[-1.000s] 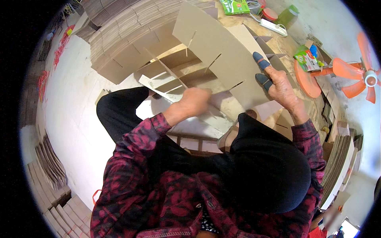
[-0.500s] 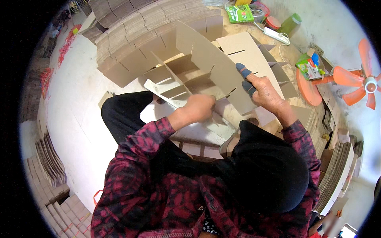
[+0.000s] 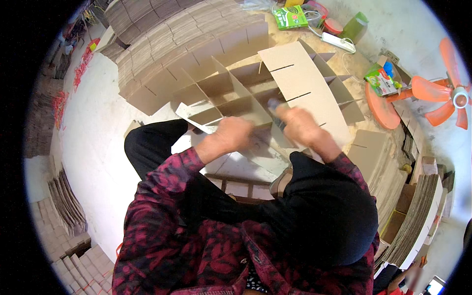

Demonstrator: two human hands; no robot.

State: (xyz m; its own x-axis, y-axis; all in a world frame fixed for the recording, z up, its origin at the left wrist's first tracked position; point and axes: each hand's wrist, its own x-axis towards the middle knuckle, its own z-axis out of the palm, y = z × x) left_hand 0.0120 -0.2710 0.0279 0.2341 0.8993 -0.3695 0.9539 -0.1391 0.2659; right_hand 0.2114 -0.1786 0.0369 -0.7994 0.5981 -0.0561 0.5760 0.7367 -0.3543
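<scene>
A brown cardboard divider grid of interlocked slotted strips stands open in front of me. My left hand is closed on the near edge of the grid, next to a pale strip end. My right hand, with dark blue fingertip covers, grips the lower edge of a wide slotted cardboard panel that leans over the right side of the grid. Both hands are blurred and sit close together. My sleeves are red and black plaid, and my knees are in black.
Tall stacks of cut cardboard strips lie behind the grid. More stacks stand at the right and lower left. An orange fan, a green box, a green bottle and a white power strip are at the upper right.
The wide slotted panel has tipped down over the right of the grid. The grid has spread open. My two hands have come closer together at its near edge.
</scene>
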